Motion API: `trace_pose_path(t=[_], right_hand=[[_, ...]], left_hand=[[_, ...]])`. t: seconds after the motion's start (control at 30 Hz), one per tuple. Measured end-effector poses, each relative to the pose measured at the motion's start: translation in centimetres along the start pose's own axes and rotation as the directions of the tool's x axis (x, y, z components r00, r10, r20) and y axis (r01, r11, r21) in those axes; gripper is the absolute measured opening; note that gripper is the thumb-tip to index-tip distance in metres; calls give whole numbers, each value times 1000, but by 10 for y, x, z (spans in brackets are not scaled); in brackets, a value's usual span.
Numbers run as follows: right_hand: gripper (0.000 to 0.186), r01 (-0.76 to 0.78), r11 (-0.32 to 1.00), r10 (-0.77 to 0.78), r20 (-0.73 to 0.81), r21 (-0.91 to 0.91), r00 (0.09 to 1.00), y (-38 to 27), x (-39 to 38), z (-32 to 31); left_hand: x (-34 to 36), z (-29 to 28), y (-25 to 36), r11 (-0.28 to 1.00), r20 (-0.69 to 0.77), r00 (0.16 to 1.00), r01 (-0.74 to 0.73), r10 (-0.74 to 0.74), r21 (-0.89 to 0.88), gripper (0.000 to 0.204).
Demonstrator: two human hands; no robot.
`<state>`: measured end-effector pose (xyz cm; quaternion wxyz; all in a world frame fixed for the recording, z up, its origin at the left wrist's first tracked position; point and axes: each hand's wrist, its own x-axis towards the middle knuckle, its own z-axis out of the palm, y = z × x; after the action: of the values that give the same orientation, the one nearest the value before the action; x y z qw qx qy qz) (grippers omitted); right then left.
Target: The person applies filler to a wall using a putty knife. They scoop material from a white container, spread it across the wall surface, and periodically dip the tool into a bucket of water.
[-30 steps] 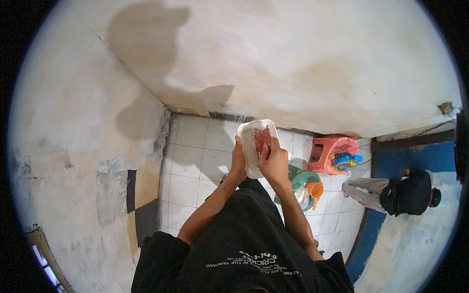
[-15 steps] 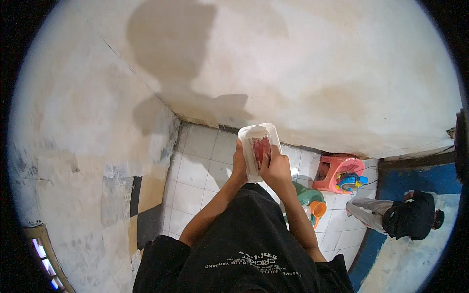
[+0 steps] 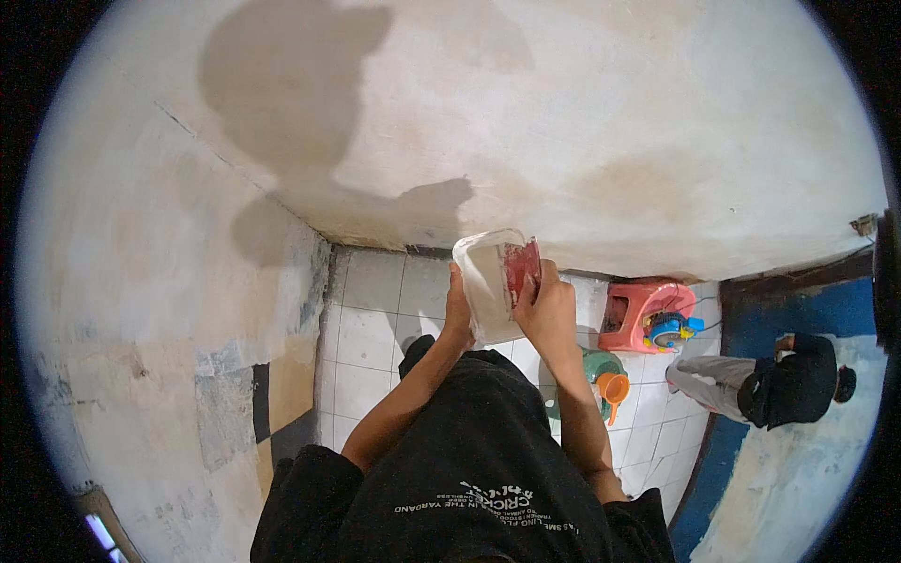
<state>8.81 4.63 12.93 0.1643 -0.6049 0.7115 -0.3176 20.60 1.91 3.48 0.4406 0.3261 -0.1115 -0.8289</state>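
A white rectangular tub [image 3: 476, 266] smeared with pale paste is held up in front of my body, over the tiled floor. My left hand [image 3: 456, 314] grips its left side, thumb up along the wall. In my right hand [image 3: 549, 317] is a flat red scraper [image 3: 522, 268], coated along its face with whitish residue. The scraper leans at the tub's right rim, its lower part covered by my fingers. How much paste lies in the tub is hard to make out.
Patchy plastered walls [image 3: 582, 122] rise ahead and on the left. At the right stand a pink plastic stool [image 3: 618, 319], a blue device with a cord [image 3: 671, 330], a green container [image 3: 599, 362] and an orange dipper [image 3: 614, 387]. Beyond, another person [image 3: 788, 380] faces a part-blue wall.
The scraper has shifted from inside the tub to its right rim and shows more upright. My right hand has moved slightly right with it. My view has shifted a little.
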Motion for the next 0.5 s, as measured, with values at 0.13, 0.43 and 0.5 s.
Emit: trace_pose_path(t=[0.13,0.43,0.5], right_hand=[[13,43,998,-44,14,46,999,-18,-6,26],[11,-66,997,67,9,-26,998,-62,-20,41],[11,1,1000,-1,22,-7,1000,-66,-21,57]], left_hand=[[-10,-2,14,1000,63,998,11,-10,-9,69],[-22,-40,38,993,64,997,54,-47,-109,66],[-22,-52,41,993,106,994,47,-35,-113,64]])
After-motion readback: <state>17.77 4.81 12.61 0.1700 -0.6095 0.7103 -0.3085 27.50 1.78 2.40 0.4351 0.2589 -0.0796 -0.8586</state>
